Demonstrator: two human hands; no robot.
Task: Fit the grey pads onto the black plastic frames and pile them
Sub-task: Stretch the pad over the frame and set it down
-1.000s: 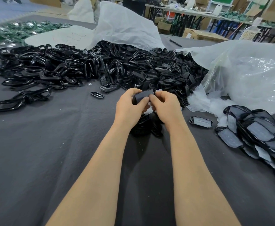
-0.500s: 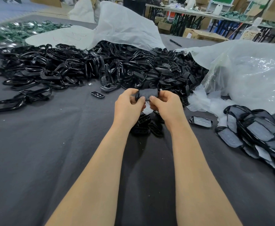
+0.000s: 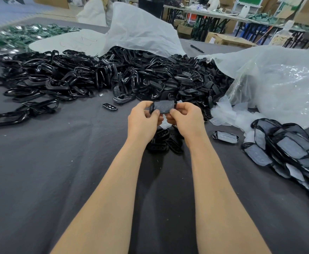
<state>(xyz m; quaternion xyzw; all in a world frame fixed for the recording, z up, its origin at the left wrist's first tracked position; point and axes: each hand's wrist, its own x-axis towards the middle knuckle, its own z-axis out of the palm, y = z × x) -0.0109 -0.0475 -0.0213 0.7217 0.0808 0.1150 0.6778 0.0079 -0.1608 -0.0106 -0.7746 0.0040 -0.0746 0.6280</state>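
Grey pad (image 3: 163, 106) sits in a black plastic frame (image 3: 151, 109), held above the tabletop (image 3: 58, 171) between both hands. The left hand (image 3: 143, 121) pinches its left end and the right hand (image 3: 186, 118) its right end, thumbs on the pad's face. A few loose frames (image 3: 161, 143) lie just beneath. One fitted piece (image 3: 226, 137) lies alone to the right, near the pile of fitted pieces (image 3: 287, 151). A large heap of black frames (image 3: 113, 77) spreads behind.

From where I stand, the person's left forearm (image 3: 113, 189) and right forearm (image 3: 217, 189) are bare and slender, uncovered right to the picture's edge. The left hand (image 3: 142, 120) and right hand (image 3: 186, 118) are bare too, with thumbnails cut short.
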